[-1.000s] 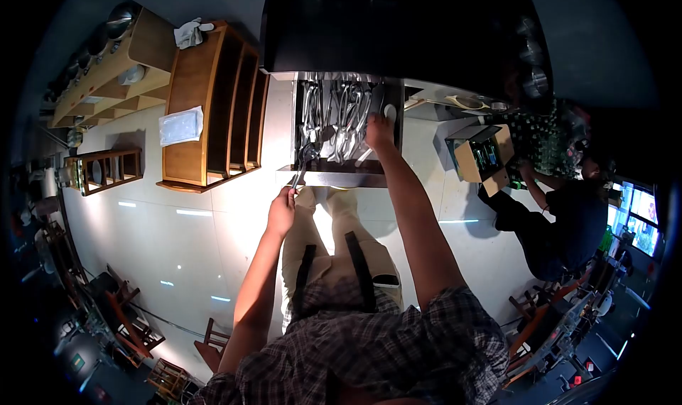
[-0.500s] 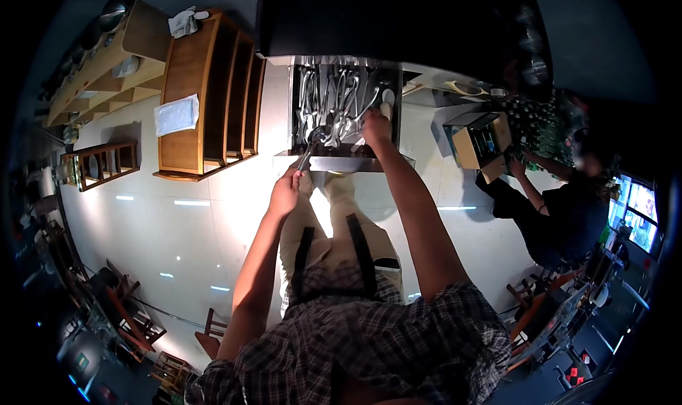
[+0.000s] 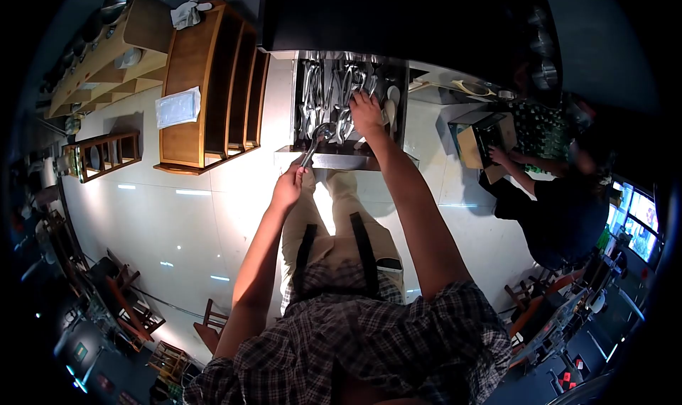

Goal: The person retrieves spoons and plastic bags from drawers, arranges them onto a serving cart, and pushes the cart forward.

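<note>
An open drawer [image 3: 334,161] in front of me holds many metal utensils [image 3: 312,92] lying in a jumble. My left hand [image 3: 287,186] is closed round the handle of a metal spoon [image 3: 322,132]; its round bowl points away from me over the drawer's near part. Over the right half of the drawer, my right hand [image 3: 367,115] reaches down with its fingers apart among the utensils. Whether the fingertips touch one is hard to see. Pale spoons [image 3: 391,105] lie along the drawer's right side, just beside that hand.
Left of the drawer stands a wooden shelf unit [image 3: 188,128] with a wrapped packet [image 3: 178,107] and gloves [image 3: 187,13] on it. At right, a co-worker [image 3: 561,206] reaches into a cardboard box [image 3: 479,139]. Many green bottles [image 3: 529,128] stand behind the box.
My right hand has moved forward and slightly left, off the pale spoons toward the metal utensils, and its fingers have spread. The left hand keeps hold of the spoon. The co-worker's hand has moved to the box.
</note>
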Motion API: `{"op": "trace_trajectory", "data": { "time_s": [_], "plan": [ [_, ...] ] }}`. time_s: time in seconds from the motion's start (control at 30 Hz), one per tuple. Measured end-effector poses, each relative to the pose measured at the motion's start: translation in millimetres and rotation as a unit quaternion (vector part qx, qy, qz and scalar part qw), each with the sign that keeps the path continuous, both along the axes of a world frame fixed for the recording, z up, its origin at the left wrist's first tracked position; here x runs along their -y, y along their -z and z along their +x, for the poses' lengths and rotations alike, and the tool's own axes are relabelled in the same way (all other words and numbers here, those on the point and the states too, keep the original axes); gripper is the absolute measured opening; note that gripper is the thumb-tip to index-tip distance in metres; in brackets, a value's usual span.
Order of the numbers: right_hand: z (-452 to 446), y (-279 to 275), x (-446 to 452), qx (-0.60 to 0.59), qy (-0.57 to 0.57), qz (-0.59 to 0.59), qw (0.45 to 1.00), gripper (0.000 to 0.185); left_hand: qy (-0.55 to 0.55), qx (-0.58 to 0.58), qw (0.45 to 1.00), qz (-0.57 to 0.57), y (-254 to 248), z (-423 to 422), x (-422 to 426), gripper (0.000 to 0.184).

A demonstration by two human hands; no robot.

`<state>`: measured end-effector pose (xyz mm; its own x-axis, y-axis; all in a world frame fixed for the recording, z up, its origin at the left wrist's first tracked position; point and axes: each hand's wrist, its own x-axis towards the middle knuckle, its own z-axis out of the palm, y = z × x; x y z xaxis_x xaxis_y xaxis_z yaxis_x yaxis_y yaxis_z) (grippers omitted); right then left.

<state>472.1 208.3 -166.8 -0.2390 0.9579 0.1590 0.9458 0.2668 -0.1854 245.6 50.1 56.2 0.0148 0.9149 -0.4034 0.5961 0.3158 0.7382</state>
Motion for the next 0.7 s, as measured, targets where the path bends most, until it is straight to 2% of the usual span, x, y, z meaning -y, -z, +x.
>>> {"op": "trace_trajectory", "data": {
  "time_s": [0.07, 0.23, 0.3, 0.4, 0.47, 0.53, 0.6, 0.63, 0.7],
  "plan": [
    [6.7, 8.8, 2.3, -0.008, -0.019, -0.013, 1.0, 0.026, -0.005, -0.01, 1.0, -0.023, -1.3, -0.5, -0.8, 0.026],
    [31.0, 36.0, 12.4, 0.252, -0.071, 0.106, 0.959, 0.024, -0.004, -0.013, 1.0, -0.013, 5.8, -4.8, 0.2, 0.027],
    [34.2, 36.4, 15.0, 0.302, -0.081, 0.128, 0.941, 0.024, -0.001, -0.014, 1.0, -0.014, 6.5, -4.9, 0.1, 0.028],
    [32.5, 17.0, 19.0, 0.291, -0.068, 0.106, 0.948, 0.025, -0.003, -0.019, 0.999, -0.027, 5.8, -4.8, -1.1, 0.027],
    [27.3, 1.1, 24.2, 0.087, -0.011, -0.01, 0.996, 0.026, 0.003, -0.017, 0.999, -0.051, 5.0, -4.7, -1.6, 0.026],
    [24.2, -3.1, 25.2, 0.082, 0.0, -0.008, 0.997, 0.028, 0.006, -0.016, 0.999, -0.044, 5.6, -4.3, -1.4, 0.026],
    [25.5, 18.4, 29.4, 0.078, 0.013, -0.006, 0.997, 0.03, 0.009, -0.014, 0.999, -0.038, 7.6, -3.8, 0.2, 0.025],
    [29.4, 42.7, 31.0, 0.274, -0.019, 0.054, 0.96, 0.031, 0.01, -0.01, 0.999, -0.036, 8.8, -3.8, 0.7, 0.025],
    [27.4, 26.8, 29.7, 0.458, -0.051, 0.111, 0.881, 0.033, 0.01, -0.007, 0.999, -0.033, 12.1, -3.8, 1.4, 0.025]
  ]
}}
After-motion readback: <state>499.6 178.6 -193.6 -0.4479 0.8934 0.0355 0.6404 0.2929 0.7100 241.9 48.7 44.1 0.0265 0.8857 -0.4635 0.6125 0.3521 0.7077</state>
